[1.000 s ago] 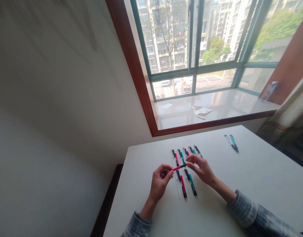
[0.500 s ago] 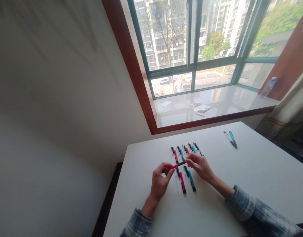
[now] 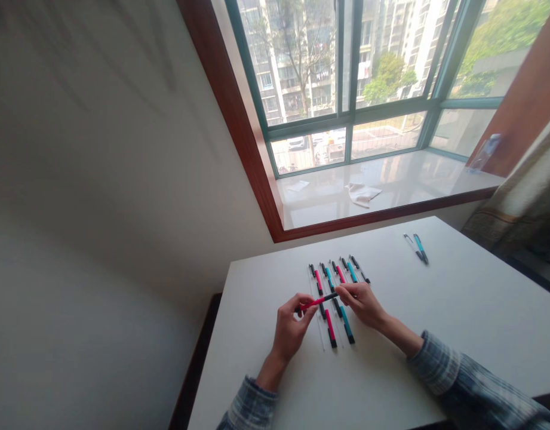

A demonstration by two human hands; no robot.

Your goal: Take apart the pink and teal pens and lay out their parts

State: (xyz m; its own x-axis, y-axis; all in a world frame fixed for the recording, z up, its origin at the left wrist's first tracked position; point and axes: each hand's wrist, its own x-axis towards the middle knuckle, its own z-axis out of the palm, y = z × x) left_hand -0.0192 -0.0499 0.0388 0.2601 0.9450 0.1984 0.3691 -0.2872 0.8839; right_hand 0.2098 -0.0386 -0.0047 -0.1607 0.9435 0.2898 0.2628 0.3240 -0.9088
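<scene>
Over the white table (image 3: 377,370), between its left edge and the broad tabletop reaching right, the left hand (image 3: 290,328) pinches one end of a red-and-black pen (image 3: 318,301) between thumb and curled fingers; the right hand (image 3: 363,306), fingertips drawn together, grips its black end. Rows of pen parts (image 3: 331,328) lie beneath and beyond the pen; two pens (image 3: 420,248) lie well apart, near the far edge. On the sill (image 3: 404,185), a transparent bottle (image 3: 485,154), contents too faint to tell
</scene>
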